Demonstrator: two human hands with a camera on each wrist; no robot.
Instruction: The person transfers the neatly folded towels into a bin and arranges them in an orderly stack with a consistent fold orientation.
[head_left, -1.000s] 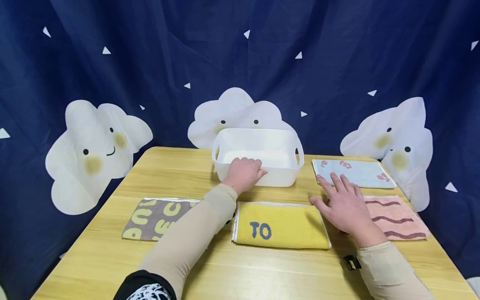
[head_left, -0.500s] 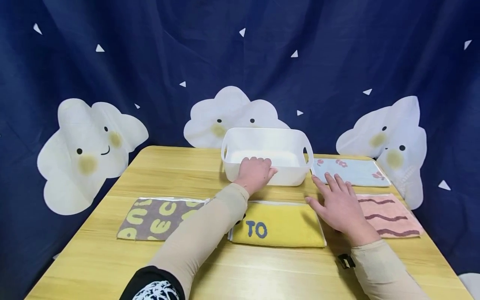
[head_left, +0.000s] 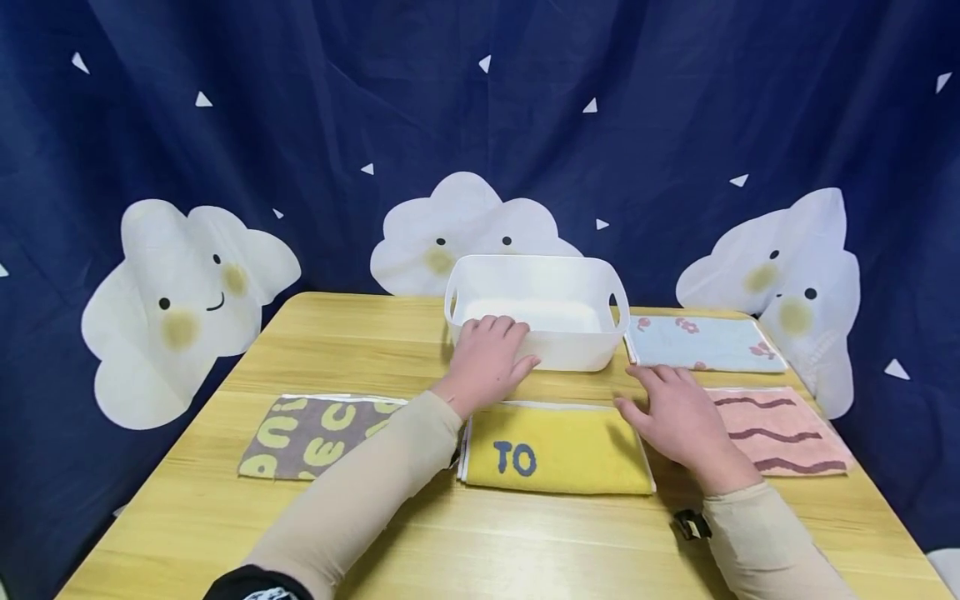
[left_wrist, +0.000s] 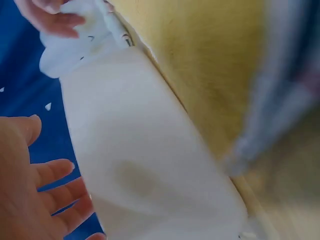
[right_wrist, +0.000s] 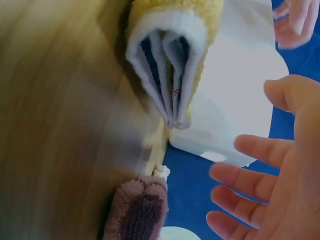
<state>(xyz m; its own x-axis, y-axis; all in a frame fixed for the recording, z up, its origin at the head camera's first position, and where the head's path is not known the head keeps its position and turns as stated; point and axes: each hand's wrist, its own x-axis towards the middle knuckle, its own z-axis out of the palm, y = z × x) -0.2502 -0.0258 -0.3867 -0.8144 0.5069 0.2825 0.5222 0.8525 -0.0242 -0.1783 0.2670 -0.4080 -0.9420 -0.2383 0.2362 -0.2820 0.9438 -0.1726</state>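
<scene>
In the head view a white plastic basket [head_left: 573,352] with side handles stands at the back middle of the table, with nothing seen inside. My left hand [head_left: 487,362] is at its front rim, fingers loosely bent. In the left wrist view that hand [left_wrist: 35,185] has its fingers spread, fingertips right at the rim. A folded yellow towel [head_left: 577,458] marked "TO" lies before the basket. My right hand [head_left: 686,421] hovers off its right end, holding nothing, its fingers relaxed and apart in the right wrist view. Its fingertips overlap the edge of a folded light blue towel [head_left: 705,343] in the head view.
A folded pink towel [head_left: 787,433] with wavy stripes lies right of the yellow one. A folded grey-brown towel [head_left: 318,437] with yellow letters lies to the left, partly behind my left forearm. Behind the wooden table [head_left: 352,333] hangs a dark blue cloud curtain [head_left: 420,83].
The basket slid right under my left hand, up close to the blue towel. My left hand has since let go of the rim and shifted left. My right hand has drawn slightly back.
</scene>
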